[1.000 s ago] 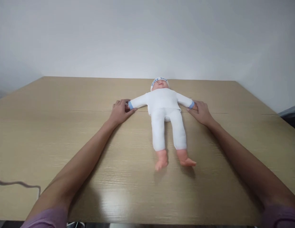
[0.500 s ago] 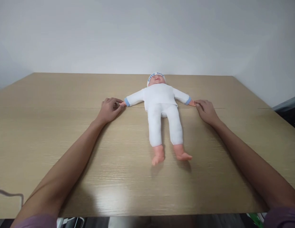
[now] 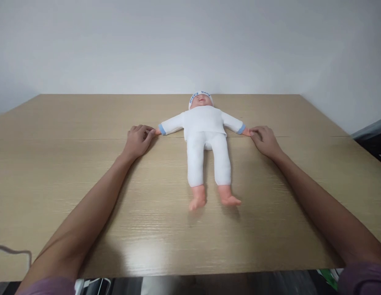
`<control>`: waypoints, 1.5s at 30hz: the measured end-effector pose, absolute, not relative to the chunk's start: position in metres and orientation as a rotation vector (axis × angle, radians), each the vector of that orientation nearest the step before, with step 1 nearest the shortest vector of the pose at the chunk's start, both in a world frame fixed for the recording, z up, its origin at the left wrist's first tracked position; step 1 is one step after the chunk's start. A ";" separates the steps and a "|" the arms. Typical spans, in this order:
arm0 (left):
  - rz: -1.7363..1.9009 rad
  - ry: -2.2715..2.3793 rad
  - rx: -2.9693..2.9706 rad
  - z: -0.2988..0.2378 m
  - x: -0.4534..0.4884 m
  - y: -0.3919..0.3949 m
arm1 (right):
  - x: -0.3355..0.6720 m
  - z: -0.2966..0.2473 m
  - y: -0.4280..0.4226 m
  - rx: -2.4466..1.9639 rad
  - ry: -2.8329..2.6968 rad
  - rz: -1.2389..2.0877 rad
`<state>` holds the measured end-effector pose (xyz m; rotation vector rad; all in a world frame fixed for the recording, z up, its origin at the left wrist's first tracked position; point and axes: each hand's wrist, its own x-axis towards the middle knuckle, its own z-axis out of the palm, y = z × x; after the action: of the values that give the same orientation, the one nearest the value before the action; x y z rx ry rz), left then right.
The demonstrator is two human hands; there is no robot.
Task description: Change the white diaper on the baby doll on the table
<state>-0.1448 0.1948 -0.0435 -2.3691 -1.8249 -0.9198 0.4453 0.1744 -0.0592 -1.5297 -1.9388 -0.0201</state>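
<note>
A baby doll [image 3: 204,123] lies on its back on the wooden table, head toward the wall and feet toward me. It wears a white top and trousers with blue cuffs, and a white cap [image 3: 200,94] with blue lettering. Both its arms are stretched out sideways. My left hand [image 3: 139,140] pinches the doll's hand on the left between thumb and fingers. On the other side, my right hand [image 3: 266,141] grips the doll's other hand at its fingertips. The doll's bare feet [image 3: 198,198] point toward the near edge.
The light wooden table [image 3: 70,172] has a seam running across it and meets a pale wall [image 3: 178,49] behind. A cable [image 3: 14,250] crosses the near left corner. Dark objects [image 3: 373,143] stand beyond the right edge, and several items show below the front edge.
The doll's legs have swung slightly to the left, and its body has shifted a little the same way. Both my hands keep hold of its hands.
</note>
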 end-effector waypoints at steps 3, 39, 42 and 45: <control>-0.904 -1.800 -2.367 -0.044 -0.145 0.195 | 0.447 -0.061 0.176 -1.518 -1.959 -0.033; -0.984 -2.021 -2.227 -0.039 -0.100 0.135 | 0.377 -0.069 0.063 -1.841 -1.688 -0.033; -0.971 -1.977 -2.247 -0.037 -0.098 0.136 | 0.374 -0.067 0.059 -1.843 -1.710 -0.024; -0.947 -1.975 -2.228 -0.037 -0.099 0.142 | 0.372 -0.066 0.061 -1.855 -1.709 -0.013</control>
<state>-0.0991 0.1422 -0.0369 -2.2282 -1.9751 -0.9466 0.3723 0.0606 -0.0658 -1.8554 -1.7089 -0.0129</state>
